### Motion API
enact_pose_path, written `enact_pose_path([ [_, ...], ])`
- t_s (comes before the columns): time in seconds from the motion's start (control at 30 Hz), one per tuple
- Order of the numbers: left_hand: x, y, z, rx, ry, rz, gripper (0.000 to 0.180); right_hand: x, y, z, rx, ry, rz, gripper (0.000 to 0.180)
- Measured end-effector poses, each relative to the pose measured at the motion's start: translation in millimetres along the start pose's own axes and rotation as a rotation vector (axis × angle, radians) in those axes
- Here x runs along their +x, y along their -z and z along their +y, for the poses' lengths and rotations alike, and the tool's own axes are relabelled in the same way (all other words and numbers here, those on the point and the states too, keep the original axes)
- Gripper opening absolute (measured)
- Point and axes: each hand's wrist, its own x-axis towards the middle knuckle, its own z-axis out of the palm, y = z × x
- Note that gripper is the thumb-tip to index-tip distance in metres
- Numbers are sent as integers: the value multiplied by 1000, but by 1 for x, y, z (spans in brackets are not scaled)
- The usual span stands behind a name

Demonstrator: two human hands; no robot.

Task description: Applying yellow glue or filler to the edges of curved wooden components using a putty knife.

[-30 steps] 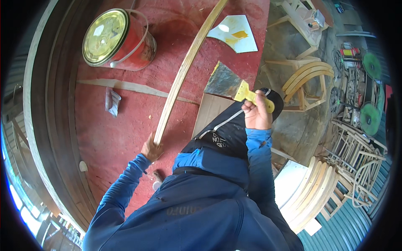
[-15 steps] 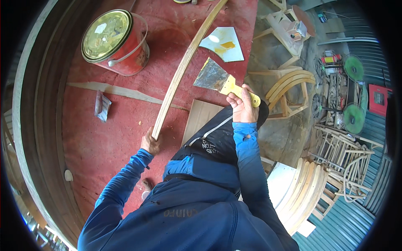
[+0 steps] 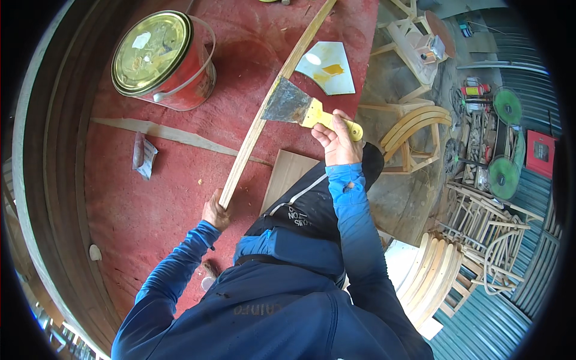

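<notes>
My left hand (image 3: 216,211) grips the near end of a long, slightly curved wooden strip (image 3: 251,139) that runs up to the top edge of the view. In my right hand (image 3: 339,141) is a putty knife (image 3: 290,103) with a yellow handle and a wide, stained metal blade. The blade's edge lies at the strip's right side, overlapping it; whether it presses on the wood I cannot tell. Right of the strip, a white plate (image 3: 342,80) carries a smear of yellow-orange paste.
A red bucket (image 3: 195,81) with a gold lid stands at the upper left on the red surface (image 3: 162,204). Near it lie a thin wood offcut (image 3: 171,135) and a small crumpled packet (image 3: 144,157). Curved wooden pieces (image 3: 414,129) and green fans (image 3: 503,178) are at the right.
My right hand has carried the putty knife leftward, so its blade now meets the strip's edge in view. My left hand keeps its hold on the strip. The view has shifted slightly.
</notes>
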Motion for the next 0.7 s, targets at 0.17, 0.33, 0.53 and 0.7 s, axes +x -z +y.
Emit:
enact_pose_path([
  [0.17,-11,-24,20,286,-16,-20,27,-4,-7,-13,-231,67,144,26],
  [0.33,-46,-54,95,911,-143,27,33,-10,-31,-41,-345,115,93,26],
  [0.53,-50,-60,100,875,-138,63,26,-34,-35,-64,-683,465,-142,21],
  [0.7,-51,-55,103,890,-122,25,35,-25,-28,-39,-1322,1012,-583,35],
])
